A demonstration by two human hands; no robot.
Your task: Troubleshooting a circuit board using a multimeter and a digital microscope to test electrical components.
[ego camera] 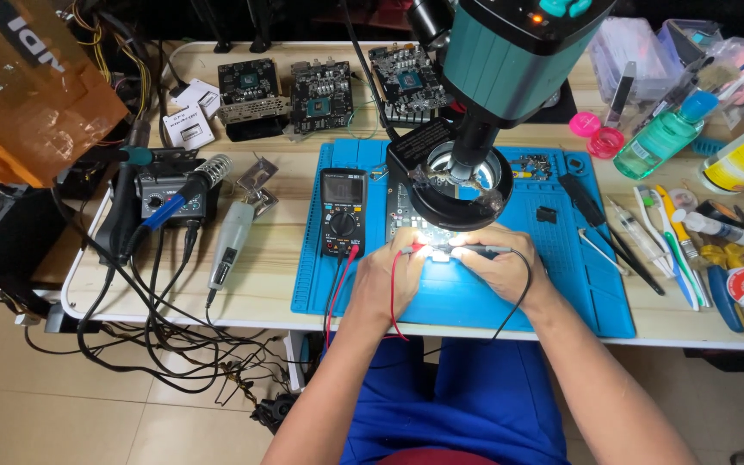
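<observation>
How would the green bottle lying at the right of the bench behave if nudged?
The green bottle lies on its side, tilted, and looks round, so it would likely roll. Its clear plastic body seems mostly full of liquid, so probably fairly heavy for its size. The bottle with the yellow label beside it might stop it.

Left hand (387, 277) pinched the red probe (418, 248), right hand (499, 265) the black probe (481, 249), tips meeting on the lit circuit board (435, 234) under the microscope (497, 69). Multimeter (343, 212) sat just left on the blue mat (561, 258).

Single head view — steeply down, close over the workbench (243, 288) front edge.
</observation>
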